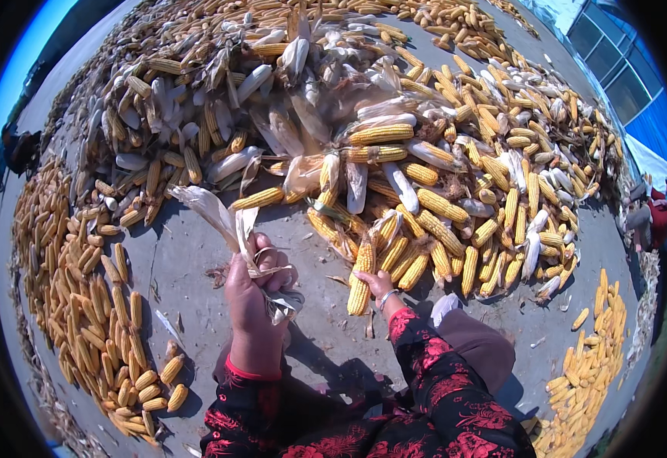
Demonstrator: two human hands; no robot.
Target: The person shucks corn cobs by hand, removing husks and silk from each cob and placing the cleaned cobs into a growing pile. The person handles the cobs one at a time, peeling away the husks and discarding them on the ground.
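My left hand [260,292] is closed around a bunch of dry, pale corn husks [213,212], whose long leaves stick out above the fist and crumple below it. To the right, my right hand [376,283], with a bracelet at the wrist, grips a bare yellow corn cob [362,280] that points away from me. The far end of this cob lies at the near edge of a large heap of corn. Cobs in the heap are partly bare, such as a yellow cob [442,206], and partly wrapped in husk, such as a whitish one [401,186].
A pile of bare cobs [93,326] lies at the left on the concrete ground [196,275], another pile [588,360] at the lower right. Loose husks [310,120] cover the heap ahead. A person in red [658,220] is at the right edge, beside a blue structure [654,131].
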